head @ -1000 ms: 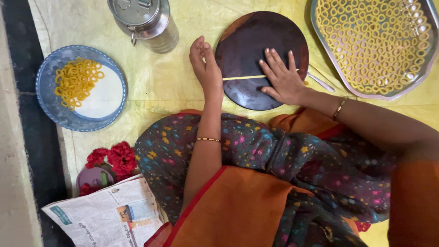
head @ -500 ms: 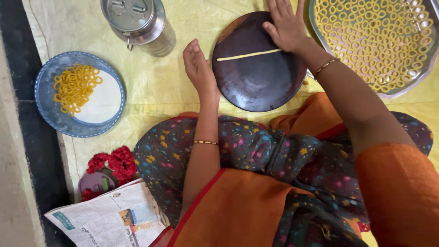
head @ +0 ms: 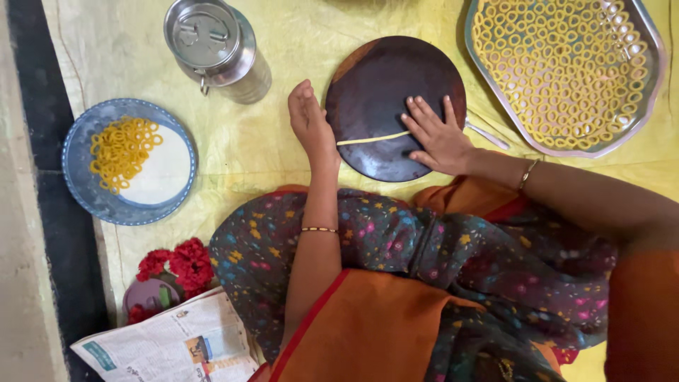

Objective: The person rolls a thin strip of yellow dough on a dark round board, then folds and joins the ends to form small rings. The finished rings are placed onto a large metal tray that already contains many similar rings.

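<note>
A round dark wooden board (head: 385, 78) lies on the yellow sheet in front of me. A thin pale strand of dough (head: 371, 139) stretches across its lower part. My right hand (head: 437, 136) lies flat, fingers spread, on the strand's right end. At the board's left edge my left hand (head: 310, 122) rests on its side, holding nothing, with the strand's left end close to it. A large steel tray (head: 654, 49) filled with several yellow dough rings sits at the upper right.
A blue plate (head: 81, 180) at the left holds several yellow rings on white paper. A lidded steel canister (head: 216, 46) stands at the top. Red flowers (head: 177, 263) and a newspaper (head: 166, 343) lie at the lower left. A metal spoon handle (head: 488, 134) pokes out beside the board.
My right hand slid up to the board's top edge, then came back down onto the strand's right end. The left hand stayed beside the board.
</note>
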